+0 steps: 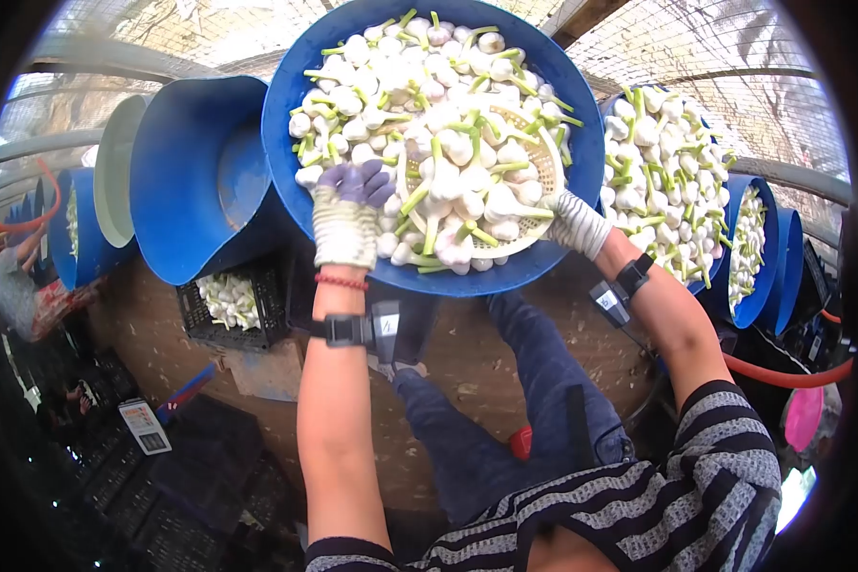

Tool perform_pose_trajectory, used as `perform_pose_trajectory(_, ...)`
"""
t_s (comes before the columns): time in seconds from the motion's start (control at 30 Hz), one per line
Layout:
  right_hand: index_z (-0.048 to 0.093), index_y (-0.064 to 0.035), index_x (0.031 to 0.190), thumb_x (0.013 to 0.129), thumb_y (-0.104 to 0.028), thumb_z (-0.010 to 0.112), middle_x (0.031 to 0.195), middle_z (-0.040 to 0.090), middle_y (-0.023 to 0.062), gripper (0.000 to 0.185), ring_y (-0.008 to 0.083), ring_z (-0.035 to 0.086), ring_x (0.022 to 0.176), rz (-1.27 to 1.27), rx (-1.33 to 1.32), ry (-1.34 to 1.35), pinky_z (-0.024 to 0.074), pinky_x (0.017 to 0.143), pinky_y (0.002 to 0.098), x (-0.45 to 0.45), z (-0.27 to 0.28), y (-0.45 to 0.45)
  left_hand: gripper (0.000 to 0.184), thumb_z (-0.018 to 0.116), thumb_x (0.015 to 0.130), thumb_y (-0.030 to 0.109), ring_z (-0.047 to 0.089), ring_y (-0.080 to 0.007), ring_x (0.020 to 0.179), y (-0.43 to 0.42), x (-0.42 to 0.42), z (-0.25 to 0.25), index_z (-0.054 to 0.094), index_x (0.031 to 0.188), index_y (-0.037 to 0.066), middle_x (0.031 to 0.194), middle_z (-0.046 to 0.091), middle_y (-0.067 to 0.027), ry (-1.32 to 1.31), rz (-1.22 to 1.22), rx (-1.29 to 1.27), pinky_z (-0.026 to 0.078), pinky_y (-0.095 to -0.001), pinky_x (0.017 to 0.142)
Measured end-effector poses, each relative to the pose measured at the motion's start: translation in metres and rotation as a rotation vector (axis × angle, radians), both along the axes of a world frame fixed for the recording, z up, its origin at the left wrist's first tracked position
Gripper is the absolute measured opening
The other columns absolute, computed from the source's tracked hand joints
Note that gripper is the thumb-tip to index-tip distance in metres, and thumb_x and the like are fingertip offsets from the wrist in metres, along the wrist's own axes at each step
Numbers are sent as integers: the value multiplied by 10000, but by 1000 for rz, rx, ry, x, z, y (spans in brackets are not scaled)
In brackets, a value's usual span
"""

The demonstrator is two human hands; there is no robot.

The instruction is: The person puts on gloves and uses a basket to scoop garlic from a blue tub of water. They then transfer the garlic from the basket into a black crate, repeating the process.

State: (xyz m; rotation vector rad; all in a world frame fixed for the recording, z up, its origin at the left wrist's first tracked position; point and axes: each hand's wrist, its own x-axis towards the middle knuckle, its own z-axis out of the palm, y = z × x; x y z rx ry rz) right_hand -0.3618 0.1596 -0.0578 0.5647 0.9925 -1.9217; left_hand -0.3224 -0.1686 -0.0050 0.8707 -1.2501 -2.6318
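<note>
A large blue tub (291,124) is filled with white garlic bulbs (391,71) with short green stems. On top of them sits a cream perforated basket (547,172), tilted and heaped with more garlic. My right hand (579,224), in a striped glove, grips the basket's right rim; its fingers are partly hidden. At the tub's front left, my left hand (355,195) rests against the garlic in a glove with purple fingers. Those fingers are somewhat bent and apart, with no bulb visible in them.
Another garlic-filled blue tub (667,181) stands at right, with more tubs beyond. A tilted blue tub (195,172) is at left, above a black crate (229,310) of garlic. An orange hose (791,377) runs at right. Another person (29,286) is at far left.
</note>
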Motion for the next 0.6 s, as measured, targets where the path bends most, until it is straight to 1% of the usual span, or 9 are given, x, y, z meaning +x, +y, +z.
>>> perform_pose_trajectory(0.07,455,-18,1337,837,-122,696,1233,608,155,565,269,649,1057,34,53,49,584,850,431,-2,32,-7,231,595,955,179,634,-228,854,-24,52,2,510,1132,58,1047,627,-180,94,41,-106,575,-331,742)
perform_pose_trajectory(0.13,468,-12,1322,832,-118,699,1203,626,150,552,265,660,1031,39,66,84,587,840,428,2,56,-14,240,636,933,221,626,-186,800,-41,119,8,545,1100,74,1024,640,-150,-91,173,-258,566,-317,703)
perform_pose_trajectory(0.27,525,5,1261,813,-64,669,1119,665,132,476,232,685,950,135,118,162,594,798,358,22,67,-12,178,631,929,129,611,-145,676,-79,312,-34,551,1077,73,912,652,-118,-596,269,-389,545,-281,587)
perform_pose_trajectory(0.33,457,-16,1362,824,-116,669,1253,609,108,587,216,641,1070,255,161,190,559,880,373,41,103,-33,128,593,930,65,578,-118,637,-76,424,-47,547,1049,74,871,643,-86,-907,138,-402,511,-264,557)
perform_pose_trajectory(0.37,466,-3,1351,796,-54,642,1230,619,112,584,210,656,1032,290,150,181,570,846,357,53,118,-49,247,683,854,103,595,-169,720,-79,514,-79,546,1058,68,897,633,-89,-993,5,-423,523,-314,652)
perform_pose_trajectory(0.4,480,9,1330,770,-18,624,1206,628,113,579,206,668,993,366,231,203,577,818,340,78,140,-84,579,787,737,183,608,-267,992,-53,641,-98,496,1224,70,1115,607,-152,-1221,-414,-735,511,-373,879)
perform_pose_trajectory(0.47,484,17,1317,754,-7,618,1186,634,103,579,204,670,976,373,257,219,580,799,334,111,152,-120,1108,900,619,221,451,-355,1283,-29,676,-48,228,1497,147,1391,450,-228,-1447,-885,-586,437,-425,1030)
perform_pose_trajectory(0.53,461,2,1331,723,42,602,1180,624,122,625,202,666,957,386,254,223,583,765,325,142,126,-133,1251,880,627,392,275,-337,1412,3,745,-63,53,1541,178,1485,339,-244,-1616,-847,-403,266,-372,1150)
perform_pose_trajectory(0.6,431,-24,1357,730,46,579,1180,607,120,648,215,657,971,308,224,236,590,787,334,177,114,-169,1195,841,666,424,270,-342,1415,19,771,-58,71,1539,153,1517,281,-227,-1661,-768,-341,262,-371,1154)
